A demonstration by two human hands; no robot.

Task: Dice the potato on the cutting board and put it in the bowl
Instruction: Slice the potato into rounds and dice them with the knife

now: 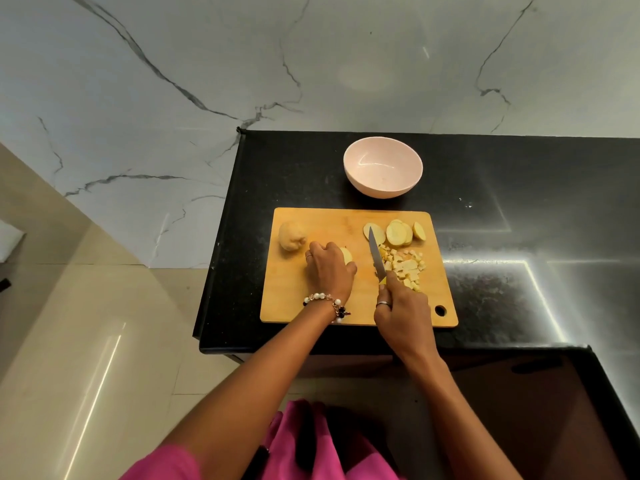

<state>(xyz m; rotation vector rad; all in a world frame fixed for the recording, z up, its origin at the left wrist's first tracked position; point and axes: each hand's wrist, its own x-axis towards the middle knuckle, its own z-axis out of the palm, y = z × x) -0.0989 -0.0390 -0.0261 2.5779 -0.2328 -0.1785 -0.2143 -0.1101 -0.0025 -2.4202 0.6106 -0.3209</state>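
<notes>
A wooden cutting board (294,303) lies on the black counter. My left hand (329,268) grips a cut potato piece (347,255) at the board's middle. My right hand (403,313) holds a knife (376,256) by its handle, blade pointing away, just left of a pile of potato cubes (405,266). Several potato slices (398,233) lie at the board's far right. A whole unpeeled potato (291,235) sits at the far left of the board. The pale pink bowl (382,168) stands empty behind the board.
The black counter (519,202) stretches to the right and ends at its left edge beside the board. A marble wall rises behind. Beige floor tiles (86,323) lie to the left, below the counter.
</notes>
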